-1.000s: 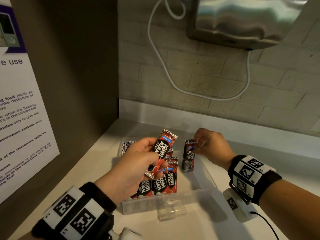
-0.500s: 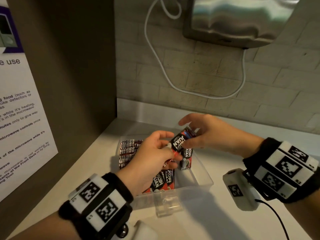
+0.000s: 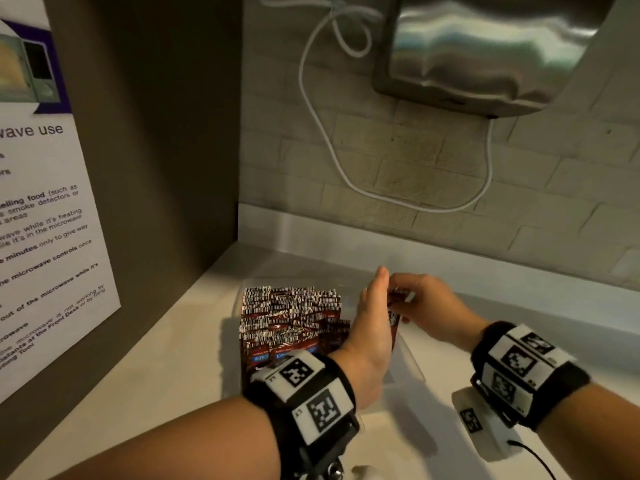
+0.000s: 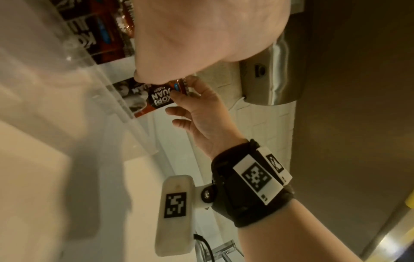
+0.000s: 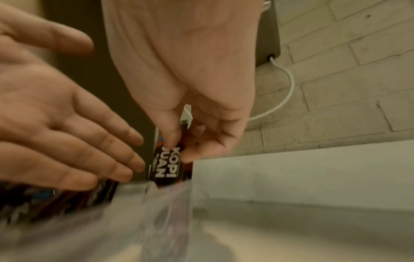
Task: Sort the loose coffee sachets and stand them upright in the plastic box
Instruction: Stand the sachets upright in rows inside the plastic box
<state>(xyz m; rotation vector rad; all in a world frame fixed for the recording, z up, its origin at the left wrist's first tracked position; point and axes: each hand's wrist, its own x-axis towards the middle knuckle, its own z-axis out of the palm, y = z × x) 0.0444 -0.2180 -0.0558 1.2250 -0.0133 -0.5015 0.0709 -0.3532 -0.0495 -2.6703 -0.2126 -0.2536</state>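
Note:
A clear plastic box sits on the white counter, its left part packed with red-and-black coffee sachets standing upright. My left hand stands edge-on inside the box with straight fingers, flat against the right side of that stack. To its right, my right hand pinches the top of a "KOPI JUAN" sachet and holds it upright, its lower end inside the box. The right wrist view shows thumb and finger clamping the sachet beside my left hand. The left wrist view shows the same sachet behind the box wall.
A brown side panel with a paper notice closes off the left. A steel wall unit hangs above on the brick wall, with a white cable looping below it. A raised white ledge runs along the counter's back.
My left hand has let go of its sachet and now lies flat against the stack. My right hand took that sachet and lowered it into the box's right part.

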